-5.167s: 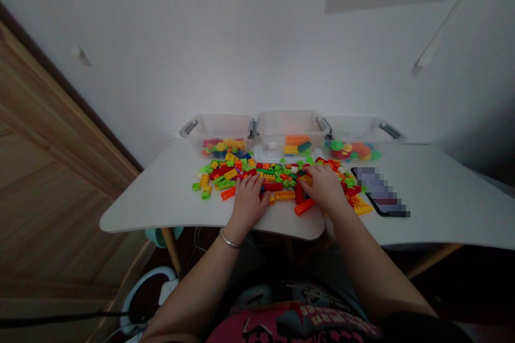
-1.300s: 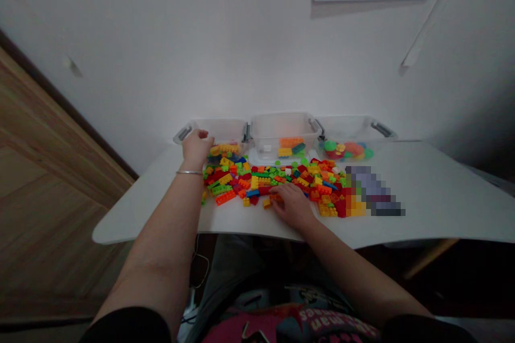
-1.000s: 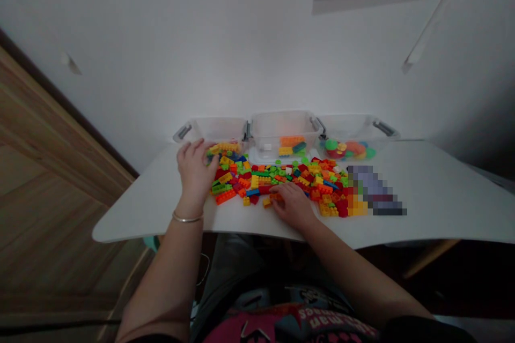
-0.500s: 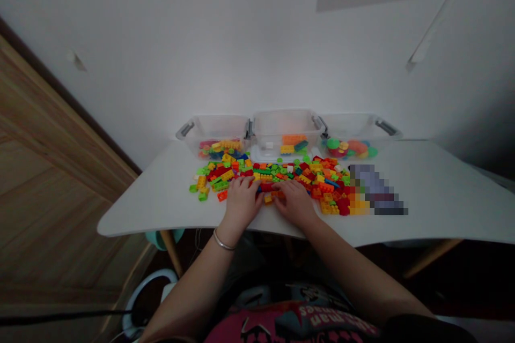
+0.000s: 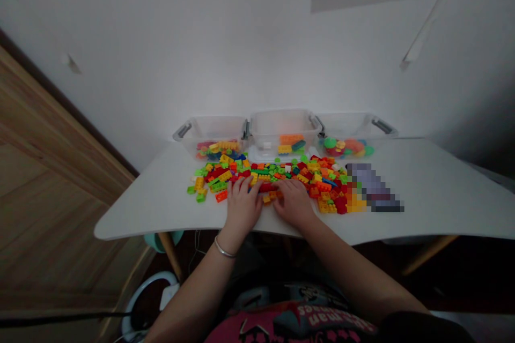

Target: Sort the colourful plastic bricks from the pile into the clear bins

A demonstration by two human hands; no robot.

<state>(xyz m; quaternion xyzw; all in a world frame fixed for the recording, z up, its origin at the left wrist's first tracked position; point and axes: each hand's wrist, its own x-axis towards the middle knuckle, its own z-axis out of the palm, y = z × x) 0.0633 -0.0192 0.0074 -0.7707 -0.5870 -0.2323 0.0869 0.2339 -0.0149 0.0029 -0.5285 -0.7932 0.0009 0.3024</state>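
Note:
A long red toy brick (image 5: 266,187) lies between my hands near the front of a heap of toy building bricks (image 5: 277,172). At its left end, my left hand (image 5: 244,202) has its index finger and thumb closed in, the other fingers reaching over nearby bricks. From the other side my right hand (image 5: 295,202) curls its fingertips onto the red brick's right end. Both palms hide part of the heap. Just below the red brick, an orange-yellow brick (image 5: 267,200) sits near my right thumb. A silver bracelet (image 5: 223,247) circles my left wrist.
Three clear plastic bins stand along the wall: the left bin (image 5: 217,124) and middle bin (image 5: 285,118) hold bricks, the right bin (image 5: 350,122) round colourful pieces. A blurred-out flat object (image 5: 374,185) lies right of the heap on the white table (image 5: 434,193).
The view has shifted slightly. My hands stay around the red brick, with the left fingers a little lower and more of the red brick showing between them.

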